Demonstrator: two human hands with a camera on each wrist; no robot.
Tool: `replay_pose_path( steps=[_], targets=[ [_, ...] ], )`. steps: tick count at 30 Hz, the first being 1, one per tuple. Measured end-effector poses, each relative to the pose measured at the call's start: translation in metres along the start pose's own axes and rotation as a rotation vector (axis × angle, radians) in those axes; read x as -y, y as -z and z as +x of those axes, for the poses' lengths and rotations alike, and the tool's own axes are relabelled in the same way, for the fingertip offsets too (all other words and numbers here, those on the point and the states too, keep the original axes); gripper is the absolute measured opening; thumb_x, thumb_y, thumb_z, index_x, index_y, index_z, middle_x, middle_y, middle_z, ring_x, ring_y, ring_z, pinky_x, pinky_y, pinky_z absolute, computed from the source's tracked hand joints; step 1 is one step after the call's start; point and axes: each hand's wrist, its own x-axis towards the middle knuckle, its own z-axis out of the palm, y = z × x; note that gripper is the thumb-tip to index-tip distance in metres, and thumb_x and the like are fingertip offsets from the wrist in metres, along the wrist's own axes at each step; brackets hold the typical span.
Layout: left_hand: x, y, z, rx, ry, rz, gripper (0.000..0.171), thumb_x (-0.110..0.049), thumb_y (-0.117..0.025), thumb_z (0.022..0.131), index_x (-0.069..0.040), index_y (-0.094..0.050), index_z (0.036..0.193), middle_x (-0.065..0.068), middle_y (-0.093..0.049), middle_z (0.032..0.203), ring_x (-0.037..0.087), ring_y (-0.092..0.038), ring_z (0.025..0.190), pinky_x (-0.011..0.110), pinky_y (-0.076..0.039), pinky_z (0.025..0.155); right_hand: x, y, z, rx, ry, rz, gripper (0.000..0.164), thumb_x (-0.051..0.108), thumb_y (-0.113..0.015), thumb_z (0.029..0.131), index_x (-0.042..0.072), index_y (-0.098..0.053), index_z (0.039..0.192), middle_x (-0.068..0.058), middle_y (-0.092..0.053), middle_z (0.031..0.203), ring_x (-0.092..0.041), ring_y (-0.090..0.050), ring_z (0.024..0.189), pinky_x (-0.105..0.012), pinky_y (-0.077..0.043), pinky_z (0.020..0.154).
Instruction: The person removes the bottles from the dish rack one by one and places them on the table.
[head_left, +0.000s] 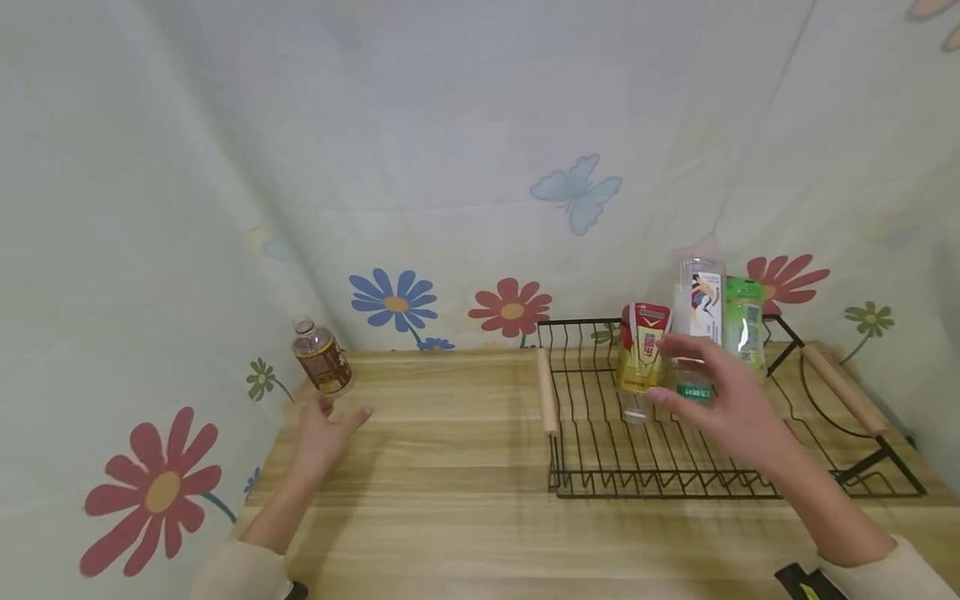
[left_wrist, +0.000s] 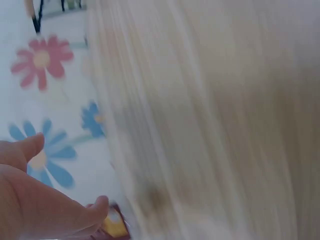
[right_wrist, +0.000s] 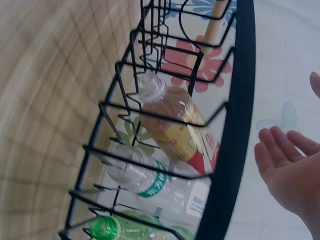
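Note:
A bottle with a brown label (head_left: 322,360) stands on the tabletop at the left, its neck up. Just in front of it is my left hand (head_left: 322,437), thumb and fingers apart and holding nothing; the left wrist view shows a corner of the bottle's label (left_wrist: 117,226) behind a finger. My right hand (head_left: 723,404) hovers over the wire rack with thumb and fingers spread, nothing between them. Near it in the rack are a red-and-yellow labelled bottle (head_left: 642,350), a clear bottle (head_left: 705,304) and a green bottle (head_left: 744,325). All these lean neck down.
The black wire rack (right_wrist: 242,95) takes up the table's right side, with wooden handles (head_left: 547,392) at its ends. Wooden tabletop (head_left: 442,433) lies between the brown bottle and the rack. A flowered cloth (head_left: 450,192) hangs behind and at the left.

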Motion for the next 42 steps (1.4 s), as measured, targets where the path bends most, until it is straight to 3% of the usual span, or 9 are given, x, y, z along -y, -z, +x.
replay_pose_path(
  steps=[2, 3, 6, 9, 14, 20, 25, 33, 42],
  targets=[
    [-0.016, -0.010, -0.012, 0.062, -0.023, -0.002, 0.105, -0.043, -0.077, 0.098, 0.011, -0.015, 0.162, 0.035, -0.028, 0.163, 0.051, -0.029, 0.152, 0.060, -0.031, 0.123, 0.000, 0.006, 0.002, -0.005, -0.023, -0.011, 0.068, 0.019, -0.086, 0.093, 0.006, -0.052, 0.150, -0.016, -0.061, 0.143, -0.037, -0.059, 0.130, -0.006, -0.041, 0.100],
    [-0.024, -0.016, -0.018, 0.086, -0.046, -0.010, 0.105, -0.043, -0.078, 0.098, 0.010, -0.015, 0.163, 0.034, -0.028, 0.164, 0.050, -0.029, 0.152, 0.059, -0.031, 0.123, 0.000, 0.008, 0.004, -0.004, -0.034, -0.021, 0.069, 0.020, -0.086, 0.093, 0.005, -0.052, 0.151, -0.017, -0.061, 0.143, -0.038, -0.059, 0.130, -0.012, -0.046, 0.103],
    [-0.047, -0.036, -0.035, 0.147, -0.120, -0.021, 0.104, -0.045, -0.079, 0.096, 0.005, -0.018, 0.164, 0.028, -0.030, 0.165, 0.046, -0.030, 0.153, 0.057, -0.034, 0.123, 0.000, 0.015, 0.010, 0.028, -0.082, -0.055, 0.074, 0.028, -0.085, 0.094, 0.003, -0.048, 0.152, -0.021, -0.059, 0.143, -0.041, -0.056, 0.132, -0.040, -0.051, 0.111],
    [-0.069, -0.055, -0.053, 0.193, -0.202, -0.031, 0.101, -0.047, -0.082, 0.093, -0.001, -0.026, 0.163, 0.021, -0.035, 0.164, 0.041, -0.033, 0.153, 0.056, -0.037, 0.121, -0.001, 0.019, 0.018, 0.087, -0.128, -0.082, 0.082, 0.036, -0.083, 0.094, -0.001, -0.042, 0.156, -0.026, -0.055, 0.146, -0.049, -0.053, 0.133, -0.069, -0.047, 0.106],
    [-0.100, -0.083, -0.089, 0.265, -0.309, -0.028, 0.098, -0.051, -0.085, 0.089, -0.011, -0.034, 0.163, 0.010, -0.041, 0.163, 0.034, -0.039, 0.151, 0.053, -0.041, 0.120, -0.006, 0.023, 0.033, 0.148, -0.227, -0.085, 0.089, 0.047, -0.078, 0.097, -0.003, -0.037, 0.158, -0.031, -0.048, 0.152, -0.054, -0.050, 0.136, -0.070, -0.045, 0.108],
    [-0.115, -0.114, -0.121, 0.393, -0.325, -0.055, 0.097, -0.057, -0.082, 0.089, -0.017, -0.035, 0.163, 0.003, -0.042, 0.164, 0.029, -0.039, 0.151, 0.052, -0.042, 0.119, -0.012, 0.024, 0.044, 0.183, -0.353, -0.076, 0.097, 0.061, -0.071, 0.096, -0.002, -0.034, 0.160, -0.030, -0.043, 0.158, -0.055, -0.048, 0.139, -0.066, -0.047, 0.108],
    [-0.123, -0.132, -0.130, 0.478, -0.314, -0.125, 0.093, -0.053, -0.081, 0.092, -0.017, -0.035, 0.163, 0.003, -0.042, 0.163, 0.027, -0.040, 0.150, 0.051, -0.041, 0.119, -0.015, 0.022, 0.050, 0.214, -0.366, -0.119, 0.097, 0.063, -0.070, 0.096, -0.003, -0.036, 0.159, -0.031, -0.046, 0.156, -0.055, -0.049, 0.138, -0.065, -0.048, 0.107],
    [-0.129, -0.153, -0.129, 0.533, -0.321, -0.170, 0.087, -0.049, -0.079, 0.095, -0.013, -0.037, 0.162, 0.008, -0.045, 0.161, 0.031, -0.046, 0.146, 0.051, -0.044, 0.117, -0.016, 0.017, 0.053, 0.228, -0.354, -0.178, 0.093, 0.060, -0.070, 0.098, -0.008, -0.040, 0.155, -0.033, -0.052, 0.149, -0.054, -0.054, 0.134, -0.067, -0.049, 0.105],
    [-0.126, -0.163, -0.124, 0.586, -0.234, -0.275, 0.089, -0.041, -0.082, 0.094, -0.011, -0.035, 0.163, 0.009, -0.047, 0.159, 0.032, -0.060, 0.133, 0.046, -0.058, 0.101, -0.015, 0.011, 0.054, 0.271, -0.387, -0.146, 0.104, 0.065, -0.070, 0.095, -0.010, -0.033, 0.158, -0.037, -0.045, 0.153, -0.056, -0.048, 0.138, -0.070, -0.047, 0.105]
  ],
)
